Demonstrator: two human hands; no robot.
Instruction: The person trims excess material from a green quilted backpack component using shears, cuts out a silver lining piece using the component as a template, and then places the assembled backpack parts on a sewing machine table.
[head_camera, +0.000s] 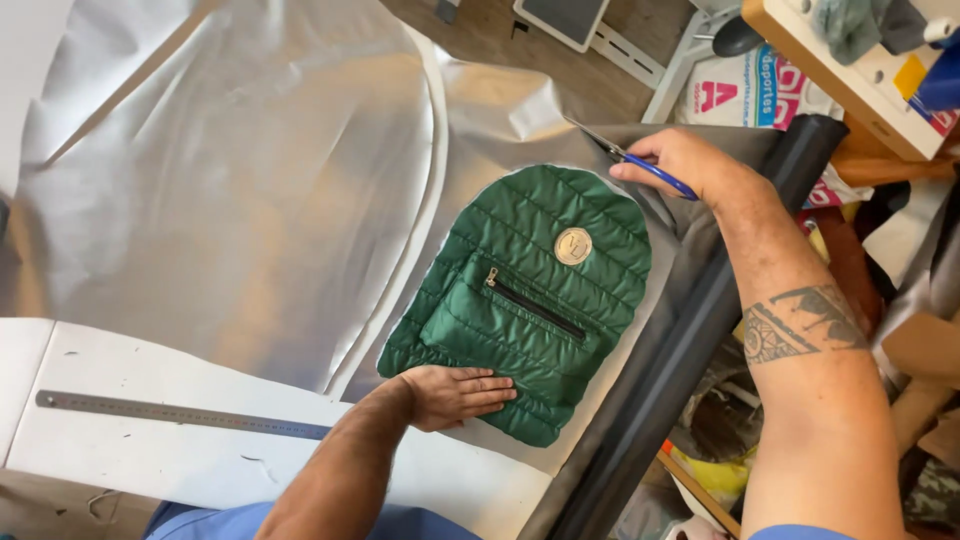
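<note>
From my remote view, the left hand lies flat, palm down, on the lower edge of the green quilted panel. Its fingers are extended, held close together and pressing on the fabric; they pinch nothing.

The panel is arch-shaped, with a diagonal black zipper across a pocket and a round pale badge near its upper part. It lies on the silver sheet material, right of centre in the view, with the sheet's cut edge following its curved top outline closely.

The right hand is at the panel's upper right edge. Its fingers are closed around the blue handles of the scissors. The blades point left along the sheet, just beside the top of the panel. I cannot tell whether the blades are parted or together.

A dark roll runs diagonally just right of the panel, beneath the right forearm. A metal ruler lies on the white tabletop, well apart from the panel, to the left of the left forearm.
</note>
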